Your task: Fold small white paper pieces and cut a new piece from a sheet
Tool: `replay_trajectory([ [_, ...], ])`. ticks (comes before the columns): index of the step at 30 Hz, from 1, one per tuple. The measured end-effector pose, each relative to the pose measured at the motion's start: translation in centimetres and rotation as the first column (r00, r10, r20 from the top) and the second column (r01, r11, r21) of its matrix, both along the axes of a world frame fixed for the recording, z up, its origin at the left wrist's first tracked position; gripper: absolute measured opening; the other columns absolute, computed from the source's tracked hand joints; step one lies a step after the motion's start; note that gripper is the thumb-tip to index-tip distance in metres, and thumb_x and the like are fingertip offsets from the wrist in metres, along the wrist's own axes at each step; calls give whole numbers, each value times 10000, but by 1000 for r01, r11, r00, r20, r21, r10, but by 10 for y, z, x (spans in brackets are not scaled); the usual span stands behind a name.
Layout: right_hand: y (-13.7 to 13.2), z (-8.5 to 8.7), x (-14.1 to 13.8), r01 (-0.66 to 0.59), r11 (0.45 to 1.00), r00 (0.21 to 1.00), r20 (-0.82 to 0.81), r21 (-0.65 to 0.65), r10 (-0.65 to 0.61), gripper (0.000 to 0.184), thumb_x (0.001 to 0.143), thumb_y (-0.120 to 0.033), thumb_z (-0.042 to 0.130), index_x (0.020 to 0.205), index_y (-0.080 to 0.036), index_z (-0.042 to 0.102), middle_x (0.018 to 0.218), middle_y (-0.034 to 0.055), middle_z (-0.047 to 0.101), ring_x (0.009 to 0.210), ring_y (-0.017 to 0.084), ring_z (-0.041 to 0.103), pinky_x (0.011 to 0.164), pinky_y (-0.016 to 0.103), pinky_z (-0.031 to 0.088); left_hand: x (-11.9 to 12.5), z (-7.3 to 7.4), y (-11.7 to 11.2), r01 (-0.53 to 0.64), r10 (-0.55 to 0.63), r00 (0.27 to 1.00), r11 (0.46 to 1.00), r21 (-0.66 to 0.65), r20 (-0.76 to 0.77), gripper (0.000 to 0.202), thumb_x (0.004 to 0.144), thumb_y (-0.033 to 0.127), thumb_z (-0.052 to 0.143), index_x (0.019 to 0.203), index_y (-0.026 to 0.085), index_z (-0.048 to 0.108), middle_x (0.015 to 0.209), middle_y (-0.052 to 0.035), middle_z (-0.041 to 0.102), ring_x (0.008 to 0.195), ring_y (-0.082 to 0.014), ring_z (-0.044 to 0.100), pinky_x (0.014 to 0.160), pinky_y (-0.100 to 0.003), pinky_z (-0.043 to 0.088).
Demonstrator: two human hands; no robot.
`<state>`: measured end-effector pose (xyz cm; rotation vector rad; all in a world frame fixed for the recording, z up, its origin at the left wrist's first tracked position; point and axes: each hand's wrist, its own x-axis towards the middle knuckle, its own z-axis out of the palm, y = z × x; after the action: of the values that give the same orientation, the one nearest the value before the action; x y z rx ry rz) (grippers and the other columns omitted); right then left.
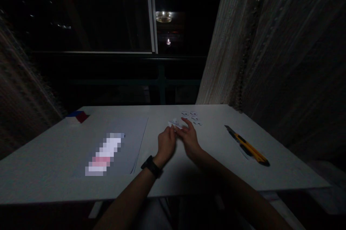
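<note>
Both hands meet over the middle of the white table (213, 172), around a small white piece of paper (173, 122) with dark marks. My left hand (167, 141), with a black watch on its wrist, pinches the paper's near edge between thumb and curled fingers. From the other side my right hand (190, 138) grips it too, its thumb at the near edge and a forefinger raised and bent over the right side. Just beyond the right fingertips lie several small paper slips (193, 114) bearing dark marks. Dim light hides the exact finger contact.
A yellow and black utility knife (252, 150) lies at the right, blade pointing away. To the left are paper sheets (137, 136) with a bright pixelated patch (108, 150). A blue, red and white block (76, 117) sits at the far left. Curtains (224, 42) flank a dark window.
</note>
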<state>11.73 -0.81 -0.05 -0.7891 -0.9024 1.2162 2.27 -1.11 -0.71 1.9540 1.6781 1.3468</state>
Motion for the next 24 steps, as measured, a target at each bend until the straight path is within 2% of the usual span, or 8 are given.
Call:
replay_trajectory([
  [5,-11,12,-16,32,999,998,-49,41,-30,598,628,-264,696,1171,-237,447,614,-67,567,623,114,577,639,251,448,3,2,-8,-111,106,993,990,91,59,345,896,348,264,711,180,502,600,-37,575,506,-142,505,494,-246,286],
  [10,-15,15,-31,69,997,993,-103,25,-66,512,652,-277,671,1121,-236,471,620,-66,561,594,107,567,601,241,446,-1,4,-7,-160,156,987,976,145,42,335,899,355,268,698,189,478,577,-27,563,486,-135,499,483,-242,277],
  [17,-13,13,-34,151,987,987,-57,62,-148,463,671,-266,649,1102,-236,480,571,-77,535,553,103,536,565,232,427,-2,3,-7,-147,153,988,977,152,-28,319,900,337,273,716,187,486,568,-35,575,499,-147,528,493,-247,278],
  [21,-13,13,-32,157,987,984,-92,40,-153,419,658,-266,656,1047,-232,502,560,-80,507,534,98,520,560,230,421,-1,3,-8,-122,130,990,983,135,-49,325,903,344,256,732,189,485,592,-45,590,522,-154,543,500,-248,285],
  [24,-11,12,-30,140,989,985,-108,37,-135,466,644,-260,666,1069,-234,477,588,-72,527,567,107,539,577,238,431,-1,2,-7,-117,123,991,985,127,-48,326,904,352,253,734,190,479,594,-42,590,520,-152,542,498,-246,280],
])
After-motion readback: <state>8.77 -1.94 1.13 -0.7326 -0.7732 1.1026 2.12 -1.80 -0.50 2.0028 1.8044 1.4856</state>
